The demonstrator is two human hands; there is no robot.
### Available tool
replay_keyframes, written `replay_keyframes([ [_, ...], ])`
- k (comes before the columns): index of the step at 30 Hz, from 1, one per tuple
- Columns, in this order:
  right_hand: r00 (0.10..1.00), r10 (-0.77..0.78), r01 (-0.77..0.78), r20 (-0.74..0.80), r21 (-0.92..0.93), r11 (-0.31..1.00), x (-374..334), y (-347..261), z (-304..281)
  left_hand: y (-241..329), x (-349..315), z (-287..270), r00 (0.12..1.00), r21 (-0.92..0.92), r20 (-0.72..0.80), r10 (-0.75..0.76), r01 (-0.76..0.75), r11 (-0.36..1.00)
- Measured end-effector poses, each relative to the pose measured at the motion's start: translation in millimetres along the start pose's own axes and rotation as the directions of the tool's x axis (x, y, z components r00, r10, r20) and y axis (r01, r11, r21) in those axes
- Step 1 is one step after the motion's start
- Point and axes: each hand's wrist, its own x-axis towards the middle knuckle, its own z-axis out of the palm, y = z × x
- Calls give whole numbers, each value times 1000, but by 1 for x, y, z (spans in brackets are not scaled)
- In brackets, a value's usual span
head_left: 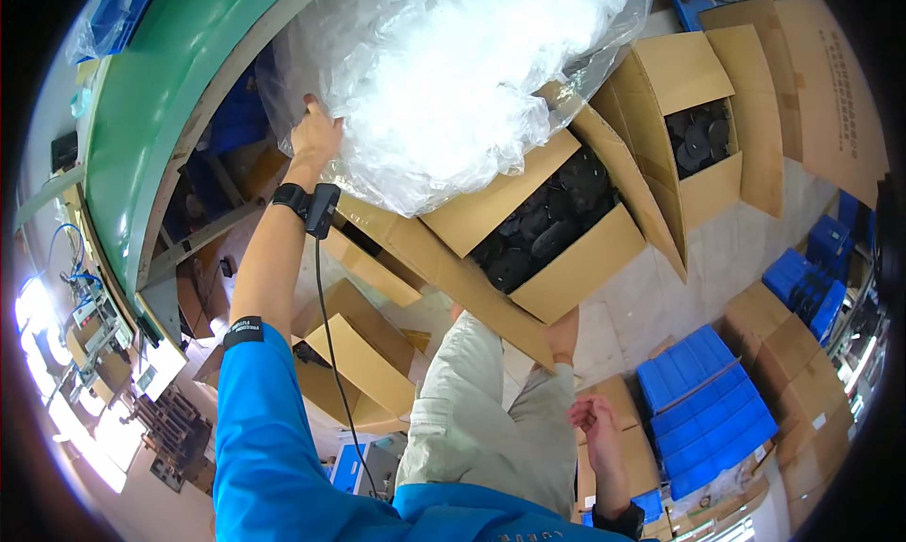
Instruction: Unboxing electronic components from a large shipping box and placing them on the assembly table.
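Note:
A big clear plastic bag (444,79), bulging with whitish, shiny contents washed out by glare, takes up the upper middle. My left hand (316,134) is stretched forward to its left edge, with the fingers bent against the plastic and partly hidden; it appears to grip the bag. Below the bag stands an open cardboard box (576,268) full of flat, dark pieces (543,221). My right hand (596,419) hangs low beside my leg, its fingers loosely curled and apart, holding nothing.
Another open box (708,188) of dark pieces stands at the right. Blue crates (708,410) and stacked cartons (793,391) line the right side. A green-topped table (160,98) curves along the left. More open cartons (363,353) sit by my legs. A cable (332,353) hangs from my left wrist.

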Motion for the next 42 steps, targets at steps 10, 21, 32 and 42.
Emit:
replay_keyframes([
  [10,998,-36,38,46,-46,998,-5,-15,4,-35,-51,-28,862,141,-376,341,-310,940],
  [21,993,-84,92,79,-98,991,-10,-28,16,-84,-26,16,954,-334,-301,2,-107,937],
  [32,990,-73,93,118,-172,981,-7,-19,39,-100,-38,3,864,-687,-323,-385,66,724],
  [42,990,-72,95,121,-202,975,-2,-15,37,-74,-35,9,912,-768,-273,-306,-15,641],
])
